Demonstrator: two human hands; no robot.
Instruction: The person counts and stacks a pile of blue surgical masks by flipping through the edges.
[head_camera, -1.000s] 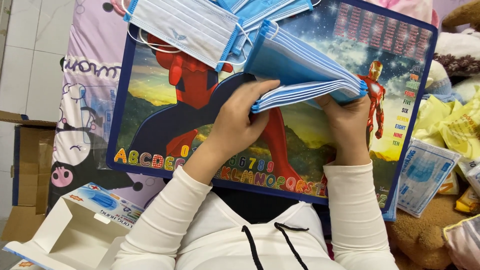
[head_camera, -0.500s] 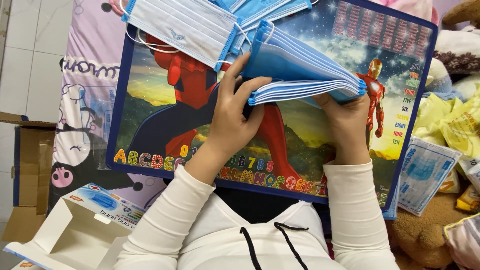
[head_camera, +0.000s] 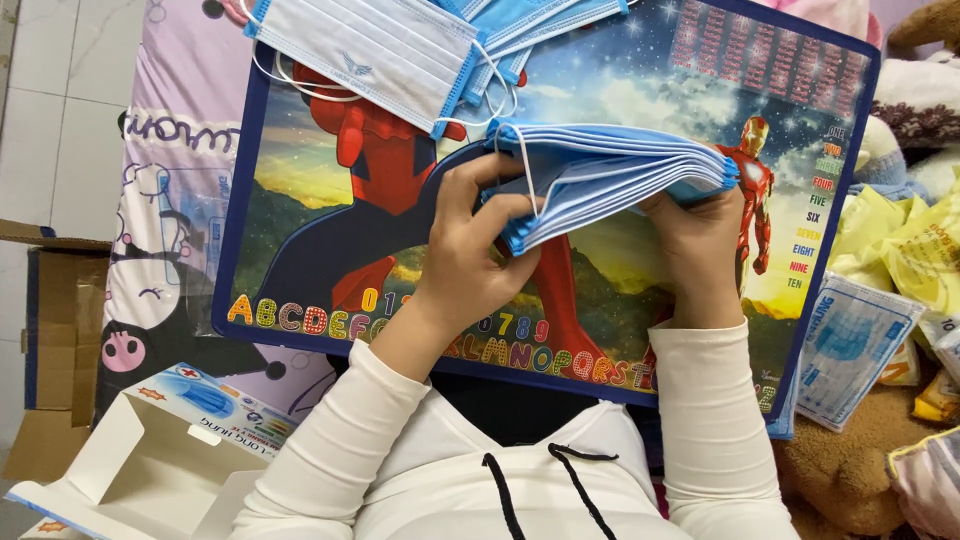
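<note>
I hold a thick stack of blue face masks (head_camera: 610, 175) over a colourful picture board (head_camera: 640, 90). My right hand (head_camera: 700, 250) grips the stack's right end from below. My left hand (head_camera: 470, 250) pinches its left end, fingers curled over the edges and a white ear loop. Several loose masks (head_camera: 380, 55), one with its white side up, lie at the board's top edge.
An open white cardboard box (head_camera: 150, 470) lies at lower left beside a brown carton (head_camera: 50, 330). A sealed clear pack of masks (head_camera: 850, 345) and yellow packets (head_camera: 910, 240) sit to the right, with plush toys (head_camera: 920, 90) behind. A patterned purple sheet (head_camera: 170, 170) lies under the board.
My left hand has moved up from under the stack and closed its fingers over the left end. The fanned stack has been pressed closer together. My right hand has stayed put.
</note>
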